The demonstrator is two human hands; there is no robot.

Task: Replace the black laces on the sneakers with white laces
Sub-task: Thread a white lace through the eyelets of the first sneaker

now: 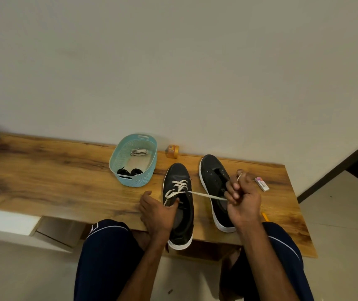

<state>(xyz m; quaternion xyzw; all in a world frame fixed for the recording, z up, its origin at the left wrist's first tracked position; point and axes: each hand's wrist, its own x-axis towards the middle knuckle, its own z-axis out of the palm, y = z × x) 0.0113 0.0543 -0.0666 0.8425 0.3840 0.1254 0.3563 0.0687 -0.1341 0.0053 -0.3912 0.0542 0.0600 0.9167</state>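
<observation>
Wooden worktop [43, 170]: seen from the head camera, it runs along a pale wall and carries all the things below.
Left sneaker [183, 211]: black with a white sole, toe toward the wall, heel at the worktop's near edge. White lacing is crossed through its front eyelets.
Right sneaker [213, 181]: the same kind, just beside the left one, toe toward the wall.
White lace [204, 195]: one strand is stretched taut from the left sneaker's eyelets, across the right sneaker, into the right hand.
Left hand [154, 211]: clamped on the left sneaker's outer side, thumb on the eyelet flap.
Right hand [243, 200]: fist closed round the white lace above the right sneaker. The lace tip sticks up past the fingers.
Basket [128, 181]: teal and perforated, left of the sneakers, near the wall.
Black laces [130, 171]: bundled at the basket's near end.
Spare lace [139, 152]: white and folded, at the basket's far end.
Orange roll [172, 151]: against the wall, between the basket and the right sneaker.
Small box [262, 184]: white and pink, lying flat to the right of the right hand.
Pencil [265, 216]: yellow, near the worktop's front edge, partly hidden by the right forearm.
</observation>
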